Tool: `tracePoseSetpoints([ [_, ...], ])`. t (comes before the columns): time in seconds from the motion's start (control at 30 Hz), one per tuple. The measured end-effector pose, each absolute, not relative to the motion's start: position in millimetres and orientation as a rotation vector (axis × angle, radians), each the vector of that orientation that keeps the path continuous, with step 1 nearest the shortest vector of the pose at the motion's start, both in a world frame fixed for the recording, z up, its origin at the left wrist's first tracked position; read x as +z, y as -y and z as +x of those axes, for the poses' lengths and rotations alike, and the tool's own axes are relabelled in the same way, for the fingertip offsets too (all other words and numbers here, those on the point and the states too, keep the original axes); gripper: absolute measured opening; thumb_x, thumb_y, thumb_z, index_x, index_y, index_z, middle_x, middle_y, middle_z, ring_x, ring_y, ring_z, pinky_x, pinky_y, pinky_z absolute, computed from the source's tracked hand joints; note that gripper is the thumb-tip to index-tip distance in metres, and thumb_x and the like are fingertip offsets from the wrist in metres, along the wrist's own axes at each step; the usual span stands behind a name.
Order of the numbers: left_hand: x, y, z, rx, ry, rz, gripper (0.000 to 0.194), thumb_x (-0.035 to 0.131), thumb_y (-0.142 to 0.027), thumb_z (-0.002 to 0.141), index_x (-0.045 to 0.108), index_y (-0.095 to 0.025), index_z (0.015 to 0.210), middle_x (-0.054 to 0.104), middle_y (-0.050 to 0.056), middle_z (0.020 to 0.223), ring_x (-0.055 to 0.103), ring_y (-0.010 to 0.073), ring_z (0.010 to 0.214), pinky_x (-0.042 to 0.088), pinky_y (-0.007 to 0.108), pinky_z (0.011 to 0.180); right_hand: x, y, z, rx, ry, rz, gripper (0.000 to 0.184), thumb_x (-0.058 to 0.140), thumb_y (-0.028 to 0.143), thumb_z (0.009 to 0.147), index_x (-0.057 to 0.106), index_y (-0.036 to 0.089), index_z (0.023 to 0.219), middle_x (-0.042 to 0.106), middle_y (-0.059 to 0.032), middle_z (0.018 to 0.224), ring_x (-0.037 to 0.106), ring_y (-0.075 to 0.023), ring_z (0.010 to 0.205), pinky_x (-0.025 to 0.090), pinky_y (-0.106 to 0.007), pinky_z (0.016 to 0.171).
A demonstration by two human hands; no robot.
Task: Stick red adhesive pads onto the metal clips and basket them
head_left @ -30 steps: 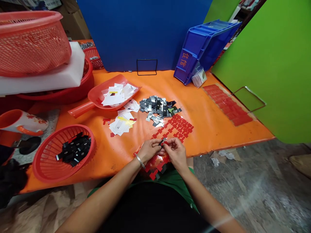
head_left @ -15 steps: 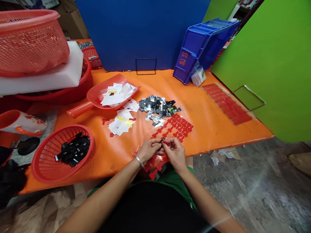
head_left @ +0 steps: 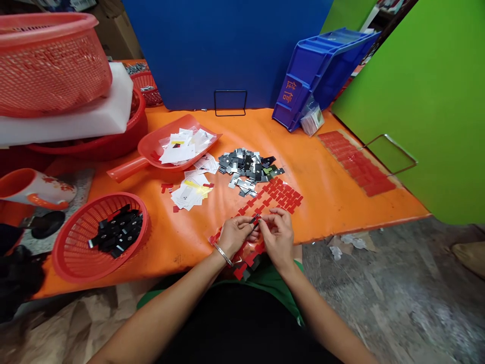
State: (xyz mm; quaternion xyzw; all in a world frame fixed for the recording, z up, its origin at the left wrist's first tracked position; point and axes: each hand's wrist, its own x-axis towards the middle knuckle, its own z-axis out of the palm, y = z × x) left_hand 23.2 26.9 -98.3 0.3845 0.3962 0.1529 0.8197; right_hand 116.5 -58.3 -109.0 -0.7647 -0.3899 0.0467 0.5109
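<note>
Left hand [head_left: 234, 236]: thumb and forefinger pinched, forearm slanting in from 7 o'clock. Right hand [head_left: 279, 238]: fingers curled, thumb toward 10 o'clock, forearm from 5 o'clock. Fingertips close together. Both elbows bent, wrists low.

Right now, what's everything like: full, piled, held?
red scoop: holding papers
red slotted basket: part full of black pieces
metal plates: heaped
blue bin: tipped up
red T-shaped pieces: in rows
small black piece: pinched
left hand: closed on it
right hand: curled beside it
</note>
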Motion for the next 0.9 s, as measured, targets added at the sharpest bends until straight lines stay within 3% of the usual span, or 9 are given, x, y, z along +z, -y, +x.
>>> tracePoseSetpoints([
  [0.27,-98.5,-26.5,23.1,0.331,-0.839,0.819,0.022,0.074,-0.021,0.066,0.065,-0.008,0.082,0.067,0.004,0.062,0.063,0.0108,0.055,0.053,0.022,0.058,-104.8,50.5,120.1,0.26,0.839,-1.829,0.009,0.057,0.024,0.079,0.059,0.018,0.073,0.053,-0.0078,0.094,0.056,-0.0186,0.086,0.049,-0.028,0.064],
  [0.9,-102.7,-24.1,19.5,0.384,-0.819,0.831,0.031,0.076,-0.027,0.065,0.067,-0.008,0.088,0.068,0.005,0.066,0.064,0.0124,0.059,0.054,0.024,0.063,-103.2,47.6,122.3,0.331,0.799,-1.844,0.012,0.061,0.027,0.076,0.057,0.02,0.067,0.054,-0.0022,0.076,0.054,-0.0151,0.067,0.047,-0.028,0.06],
])
